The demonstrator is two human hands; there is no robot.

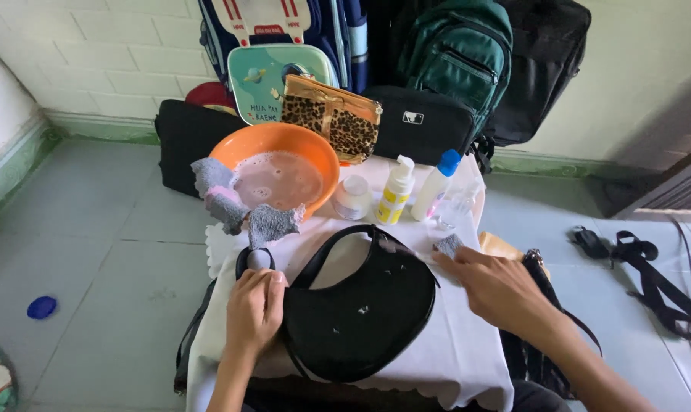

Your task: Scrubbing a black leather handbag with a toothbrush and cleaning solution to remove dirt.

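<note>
A black crescent-shaped handbag lies flat at the centre of the table, which is covered by a white cloth. The left hand is curled loosely at the bag's left edge, touching it, with a small round white object just above the fingers. The right hand pinches a small grey cloth pad closed between the fingertips, near the bag's upper right corner. Behind the bag stand an orange basin of foamy water with grey rags draped over its rim, a white jar, a pump bottle and a blue-capped bottle. Backpacks and a leopard-print pouch crowd the far edge against the wall.
</note>
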